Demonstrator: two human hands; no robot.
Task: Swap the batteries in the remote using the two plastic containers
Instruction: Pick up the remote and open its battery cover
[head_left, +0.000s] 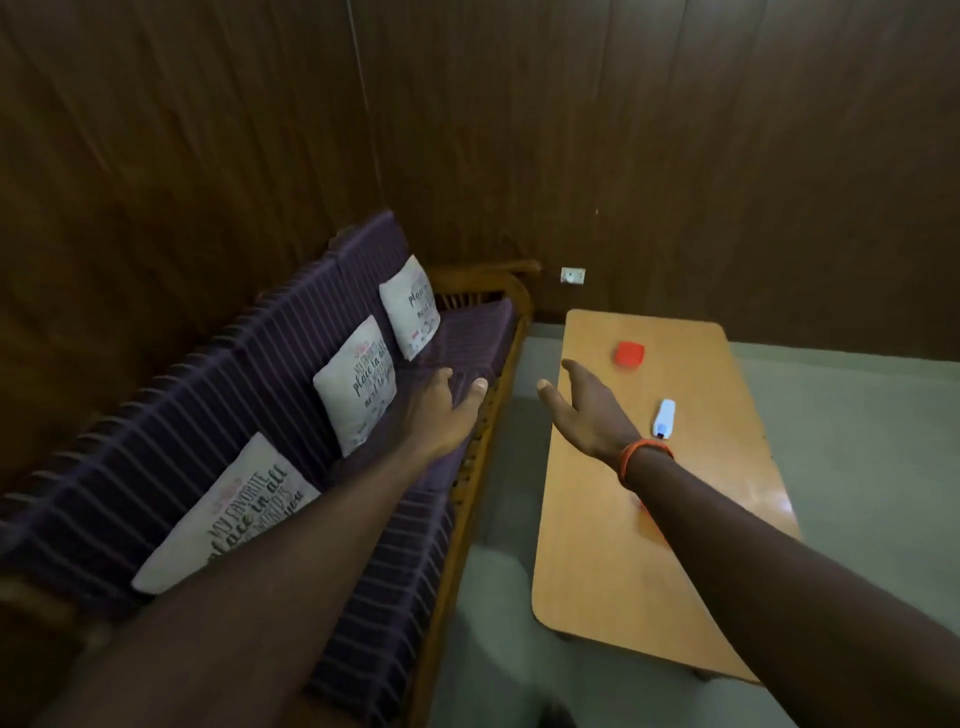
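Light wood, the low table bears a small red plastic container near its far end and a white remote closer to its middle, the two lying apart. The right hand is raised over the table's left edge, just left of the remote, with fingers loosely spread and holding nothing; an orange bracelet circles its wrist. A red sliver peeks out on the table top beside the right forearm, and what it belongs to cannot be told. The left hand is stretched out left of the table, over the seat of a purple striped sofa, open and empty too. Three white printed cushions lean on the sofa's back. A white wall socket sits on the dark panelling beyond the table's far end.
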